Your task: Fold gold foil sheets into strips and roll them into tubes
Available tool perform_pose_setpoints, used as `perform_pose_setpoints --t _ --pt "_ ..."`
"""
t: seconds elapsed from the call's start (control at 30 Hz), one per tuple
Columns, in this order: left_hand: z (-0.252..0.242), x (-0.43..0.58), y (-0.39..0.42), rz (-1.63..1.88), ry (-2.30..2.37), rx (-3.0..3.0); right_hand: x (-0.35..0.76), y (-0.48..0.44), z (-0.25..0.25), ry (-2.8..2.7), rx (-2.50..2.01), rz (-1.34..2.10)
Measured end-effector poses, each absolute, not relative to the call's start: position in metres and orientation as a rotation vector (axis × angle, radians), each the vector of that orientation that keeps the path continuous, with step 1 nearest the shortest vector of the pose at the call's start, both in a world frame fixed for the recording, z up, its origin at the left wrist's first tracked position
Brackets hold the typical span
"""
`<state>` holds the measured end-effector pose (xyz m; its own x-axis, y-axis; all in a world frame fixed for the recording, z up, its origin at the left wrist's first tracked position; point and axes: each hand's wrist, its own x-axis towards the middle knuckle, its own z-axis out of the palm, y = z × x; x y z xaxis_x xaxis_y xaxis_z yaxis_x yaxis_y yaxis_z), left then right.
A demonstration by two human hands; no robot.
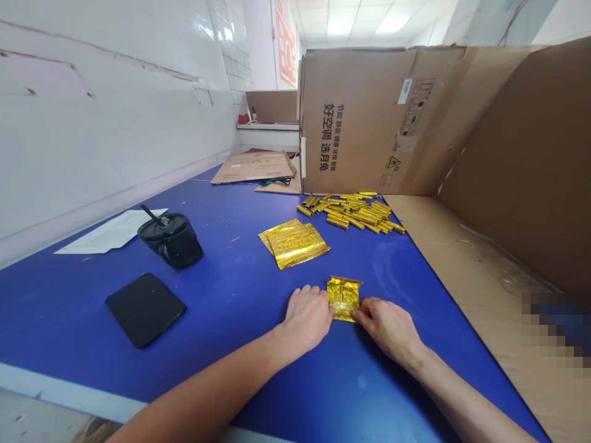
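A gold foil sheet (pixel 343 296), partly folded and creased, lies on the blue table between my two hands. My left hand (pixel 309 315) is closed at its left edge, fingers curled and partly hidden from view. At its lower right edge, my right hand (pixel 386 323) pinches the foil with thumb and fingers. Farther back is a small stack of flat gold foil sheets (pixel 298 245) with an embossed pattern. Beyond that, a heap of narrow rolled or folded gold foil pieces (pixel 362 212) lies near the cardboard.
On the left stand a dark lidded mug (pixel 182 243) with a handle, a black flat case (pixel 146 309) and white paper (pixel 108 232). A large cardboard box (pixel 369 135) walls off the back and right. Flattened cardboard (pixel 253 167) lies at the far end of the blue table (pixel 221 289).
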<state>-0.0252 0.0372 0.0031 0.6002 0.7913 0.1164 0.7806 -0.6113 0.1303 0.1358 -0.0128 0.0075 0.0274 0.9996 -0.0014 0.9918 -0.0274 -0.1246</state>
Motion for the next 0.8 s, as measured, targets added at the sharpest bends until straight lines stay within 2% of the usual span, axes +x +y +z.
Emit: perform_pose_setpoints --t 0.53,0.8 --pt "0.003 -0.026 0.035 0.225 1.334 2.807 0.134 -0.017 0.007 -2.129 -2.227 0.062" --pt "0.004 -0.029 0.039 0.196 1.132 2.877 0.137 -0.025 0.005 -2.44 -1.81 -0.003"
